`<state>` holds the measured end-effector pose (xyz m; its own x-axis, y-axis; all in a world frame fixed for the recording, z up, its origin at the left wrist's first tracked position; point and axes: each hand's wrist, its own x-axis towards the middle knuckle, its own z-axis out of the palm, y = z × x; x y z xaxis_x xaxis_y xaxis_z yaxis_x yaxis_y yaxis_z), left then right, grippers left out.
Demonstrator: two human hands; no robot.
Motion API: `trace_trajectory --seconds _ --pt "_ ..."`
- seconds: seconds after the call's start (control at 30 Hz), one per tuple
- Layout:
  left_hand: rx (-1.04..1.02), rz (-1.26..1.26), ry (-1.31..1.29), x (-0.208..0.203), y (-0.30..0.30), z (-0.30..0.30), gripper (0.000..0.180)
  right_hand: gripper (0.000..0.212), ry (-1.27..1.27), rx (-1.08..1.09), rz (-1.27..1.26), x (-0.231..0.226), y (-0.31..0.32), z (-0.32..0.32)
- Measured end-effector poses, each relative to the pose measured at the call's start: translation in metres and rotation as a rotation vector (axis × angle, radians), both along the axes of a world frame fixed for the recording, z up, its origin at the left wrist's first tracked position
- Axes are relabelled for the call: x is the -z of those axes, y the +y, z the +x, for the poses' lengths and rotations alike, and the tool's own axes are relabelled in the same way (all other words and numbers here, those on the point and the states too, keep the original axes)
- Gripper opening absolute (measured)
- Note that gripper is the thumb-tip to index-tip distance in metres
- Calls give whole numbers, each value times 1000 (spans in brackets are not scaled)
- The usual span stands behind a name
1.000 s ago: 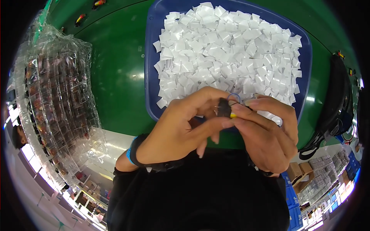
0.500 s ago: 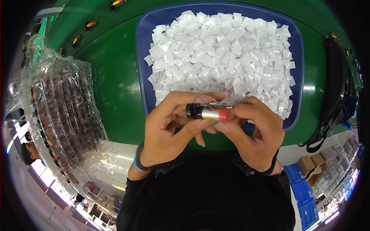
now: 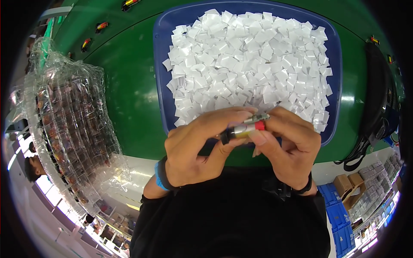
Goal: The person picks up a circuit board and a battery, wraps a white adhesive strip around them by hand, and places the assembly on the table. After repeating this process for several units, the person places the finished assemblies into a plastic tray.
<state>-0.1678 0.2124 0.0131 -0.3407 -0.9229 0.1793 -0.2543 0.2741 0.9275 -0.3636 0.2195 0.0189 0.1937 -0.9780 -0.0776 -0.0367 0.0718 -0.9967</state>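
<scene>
Black at one end, red-banded at the other, a small cylindrical part [image 3: 243, 129] lies pinched between both hands, held just above the near rim of the blue tray [image 3: 160, 64] and close to the person's chest. Its long axis runs nearly level across the view, tipped slightly — the black end points left and a little down, the red band and a short silvery tip point right and a little up. A thin metal-looking piece sits along its upper side near the red end; what it is cannot be told.

The left hand [image 3: 195, 150] closes on the black end, thumb underneath and fingers curled over the top. The right hand [image 3: 286, 148] closes on the red end, thumb pad pressed just below the band and the fingers wrapped over from behind. Neither hand is clearly nearer: the part bridges them, its middle showing in the gap between the thumbs.

Beyond the hands, the tray is heaped with small white paper squares [image 3: 249, 60], and it rests on a green table [image 3: 124, 81]. To the left lies a stack of clear plastic blister trays [image 3: 69, 124] holding dark parts, well apart from the grip — a black strap or bag [image 3: 378, 99] lies at the right edge.
</scene>
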Motion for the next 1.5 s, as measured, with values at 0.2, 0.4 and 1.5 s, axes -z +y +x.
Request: trace_trajectory --seconds 0.2,0.4,1.5 --pt "-62 628 411 -13 -6 -5 32 21 88 105 -170 5 -10 1" --pt "17 871 542 -16 -9 -1 29 29 244 93 -359 -3 -3 0" --pt "-51 709 67 -57 -98 24 28 34 547 179 -741 -2 -4 -9"
